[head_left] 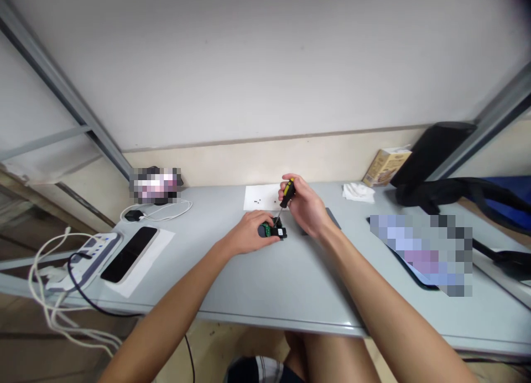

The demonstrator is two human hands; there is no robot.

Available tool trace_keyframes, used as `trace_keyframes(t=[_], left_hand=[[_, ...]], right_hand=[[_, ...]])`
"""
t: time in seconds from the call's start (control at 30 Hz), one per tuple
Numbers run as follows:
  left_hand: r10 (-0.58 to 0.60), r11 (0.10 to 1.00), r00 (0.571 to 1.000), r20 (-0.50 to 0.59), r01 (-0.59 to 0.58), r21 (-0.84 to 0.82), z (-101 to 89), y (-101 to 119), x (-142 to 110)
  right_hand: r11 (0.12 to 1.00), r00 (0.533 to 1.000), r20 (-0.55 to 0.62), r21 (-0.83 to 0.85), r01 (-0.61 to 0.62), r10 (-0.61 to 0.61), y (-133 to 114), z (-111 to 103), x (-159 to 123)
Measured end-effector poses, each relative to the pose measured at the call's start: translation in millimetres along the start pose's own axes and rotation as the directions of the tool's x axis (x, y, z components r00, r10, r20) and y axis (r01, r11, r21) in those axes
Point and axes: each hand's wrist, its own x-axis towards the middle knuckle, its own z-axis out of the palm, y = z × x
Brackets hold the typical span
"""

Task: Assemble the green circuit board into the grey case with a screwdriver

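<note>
My left hand (254,232) is closed around a small black device with a green circuit board (267,230), holding it against the table. In my right hand (306,205) is a screwdriver with a black and yellow handle (287,192). Its thin shaft slants down to the left, and the tip meets the device or lies just over it; which of the two I cannot tell. Behind both hands lies a white sheet of paper (251,196) with several tiny dark pieces on it. A dark flat object (333,217) is partly hidden under my right wrist.
On the left of the grey table (215,283) are a phone (130,254) on paper, a power strip (93,258) with cables, and a black charger (134,215). Crumpled tissue (358,192), a carton (385,167) and a blurred-out tablet-like object (418,256) are on the right.
</note>
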Motion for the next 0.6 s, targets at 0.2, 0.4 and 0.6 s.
trace_keyframes(t=[0.2,0.4,0.6], left_hand=[[-0.013,1.0,1.0,0.0,0.013,-0.004,-0.3,0.6,0.0],[0.01,1.0,1.0,0.005,-0.01,0.018,-1.8,2.0,0.1],[0.04,0.999,0.999,0.006,-0.04,0.036,-3.6,3.8,0.6]], right_hand=[[0.999,0.998,-0.054,-0.019,0.039,-0.04,2.6,0.3,0.1],[0.968,0.995,0.047,-0.228,0.101,-0.093,0.4,-2.6,0.1],[0.689,0.926,-0.053,-0.685,0.238,-0.373,0.7,-6.6,-6.5]])
